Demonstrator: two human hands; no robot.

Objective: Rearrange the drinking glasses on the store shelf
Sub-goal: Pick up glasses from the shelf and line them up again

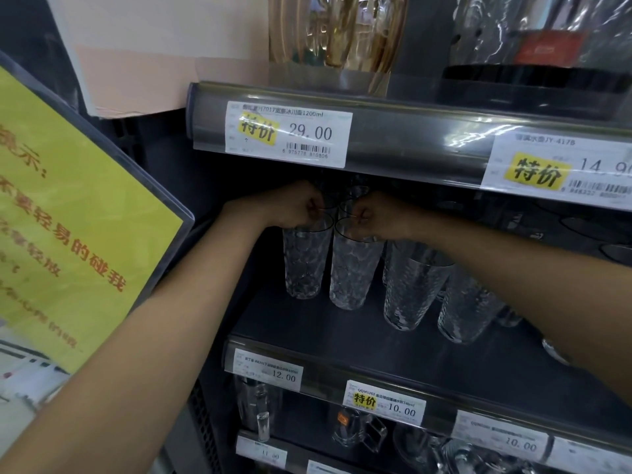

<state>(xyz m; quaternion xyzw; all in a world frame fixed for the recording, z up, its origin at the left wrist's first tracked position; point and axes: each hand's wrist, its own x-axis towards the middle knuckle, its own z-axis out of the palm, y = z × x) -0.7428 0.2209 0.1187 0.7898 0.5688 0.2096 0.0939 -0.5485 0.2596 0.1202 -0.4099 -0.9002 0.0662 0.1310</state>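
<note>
Left forearm [143, 336] nearest, passing a yellow sign [68, 206]. Both arms reach onto the dark middle shelf [342, 340]. Left grip [294, 206] curled, pinching rim of leftmost glass [305, 265]. Right grip [376, 216] pinching rim of second glass [354, 275]. Both upright, side by side at shelf's left. Third glass [412, 289] just right. Price tag [289, 133] above.

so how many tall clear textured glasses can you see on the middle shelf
4 clearly: first glass in the left hand, second glass in the right hand, third glass and fourth glass further right. More behind, partly hidden.
</note>
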